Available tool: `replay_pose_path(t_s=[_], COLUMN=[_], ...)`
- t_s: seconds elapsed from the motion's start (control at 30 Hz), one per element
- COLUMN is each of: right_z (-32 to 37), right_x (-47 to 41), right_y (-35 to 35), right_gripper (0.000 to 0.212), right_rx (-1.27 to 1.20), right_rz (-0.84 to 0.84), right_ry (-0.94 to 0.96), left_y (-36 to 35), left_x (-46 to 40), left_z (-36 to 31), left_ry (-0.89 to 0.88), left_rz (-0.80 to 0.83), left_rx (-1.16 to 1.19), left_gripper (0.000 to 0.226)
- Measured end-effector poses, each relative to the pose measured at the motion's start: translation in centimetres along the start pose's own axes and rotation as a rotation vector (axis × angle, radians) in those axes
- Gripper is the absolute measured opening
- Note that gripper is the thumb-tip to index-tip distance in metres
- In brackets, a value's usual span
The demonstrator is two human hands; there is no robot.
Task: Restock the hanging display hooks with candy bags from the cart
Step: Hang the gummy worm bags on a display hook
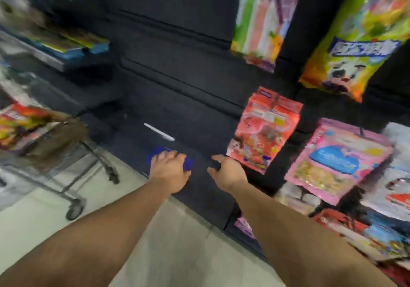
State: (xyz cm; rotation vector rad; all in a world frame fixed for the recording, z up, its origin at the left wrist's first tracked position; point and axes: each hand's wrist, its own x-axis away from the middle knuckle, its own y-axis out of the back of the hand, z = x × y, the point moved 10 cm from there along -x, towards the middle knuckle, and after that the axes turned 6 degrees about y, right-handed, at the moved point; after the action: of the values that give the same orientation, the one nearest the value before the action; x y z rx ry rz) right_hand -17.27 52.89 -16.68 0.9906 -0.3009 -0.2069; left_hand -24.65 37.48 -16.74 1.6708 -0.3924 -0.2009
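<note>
The view is blurred by motion. My left hand (169, 170) is closed over a small blue packet (187, 163) low in front of the dark display panel (177, 69). My right hand (228, 172) is beside it with thumb and fingers curled around something dark; what it grips is unclear. A white hook (159, 132) sticks out bare just above my hands. To the right of my right hand hangs a red-pink candy bag (264, 131). The metal cart (66, 167) stands at the left with colourful bags (20, 124) in it.
More bags hang on the right: a pink one (337, 162), a green-yellow one (355, 38) and a striped one (264, 20). Shelves with boxed goods (66, 47) are at the upper left. The pale floor (166, 242) lies below my arms.
</note>
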Motion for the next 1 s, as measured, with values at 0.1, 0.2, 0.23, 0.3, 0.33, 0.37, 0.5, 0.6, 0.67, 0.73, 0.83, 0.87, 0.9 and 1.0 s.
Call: replay_pose_path(t_s=[0.1, 0.2, 0.23, 0.3, 0.33, 0.37, 0.5, 0.6, 0.67, 0.73, 0.83, 0.87, 0.9, 1.0], right_z=[12.4, 22.3, 25.1, 30.2, 32.5, 34.8, 42.5, 46.9, 49.0, 50.9, 53.8, 54.8, 55.8, 57.9], right_x=[-3.3, -5.7, -6.5, -8.1, -8.8, -9.5, -12.2, -15.4, -18.3, -21.7, -27.3, -29.2, -31.0, -35.1], right_y=[-4.0, -7.4, -8.5, -10.8, -12.0, -13.1, -17.3, -20.3, -22.1, -23.3, -23.7, -23.7, -23.7, -24.8], right_gripper=[0.050, 0.047, 0.049, 0.054, 0.055, 0.056, 0.055, 0.055, 0.056, 0.056, 0.053, 0.050, 0.048, 0.050], right_rx=[0.082, 0.157, 0.171, 0.175, 0.172, 0.175, 0.193, 0.191, 0.202, 0.216, 0.244, 0.243, 0.238, 0.224], right_rz=[0.025, 0.066, 0.070, 0.094, 0.110, 0.128, 0.180, 0.220, 0.258, 0.297, 0.317, 0.313, 0.310, 0.348], right_ry=[0.187, 0.320, 0.358, 0.425, 0.459, 0.492, 0.601, 0.662, 0.678, 0.674, 0.674, 0.675, 0.675, 0.659], left_y=[3.7, 6.7, 7.6, 9.0, 9.4, 9.7, 10.5, 10.4, 10.3, 10.5, 11.1, 11.2, 11.2, 10.4], left_x=[-0.2, 0.2, 0.3, 0.6, 0.6, 0.6, 0.0, -1.5, -3.4, -5.8, -9.6, -10.7, -11.8, -14.6], left_z=[11.7, 21.3, 24.0, 28.9, 31.2, 33.4, 41.2, 46.6, 49.8, 52.8, 56.7, 58.0, 59.2, 62.0], left_ry=[0.165, 0.312, 0.351, 0.430, 0.473, 0.515, 0.646, 0.736, 0.780, 0.816, 0.866, 0.887, 0.907, 0.944], left_rz=[-0.037, -0.066, -0.083, -0.103, -0.099, -0.091, -0.096, -0.113, -0.113, -0.110, -0.098, -0.097, -0.097, -0.061], left_rx=[-0.032, -0.004, -0.002, 0.015, 0.025, 0.032, 0.017, 0.025, 0.029, 0.049, 0.076, 0.086, 0.098, 0.142], left_gripper=[0.060, 0.063, 0.062, 0.060, 0.060, 0.060, 0.064, 0.064, 0.064, 0.065, 0.069, 0.070, 0.070, 0.069])
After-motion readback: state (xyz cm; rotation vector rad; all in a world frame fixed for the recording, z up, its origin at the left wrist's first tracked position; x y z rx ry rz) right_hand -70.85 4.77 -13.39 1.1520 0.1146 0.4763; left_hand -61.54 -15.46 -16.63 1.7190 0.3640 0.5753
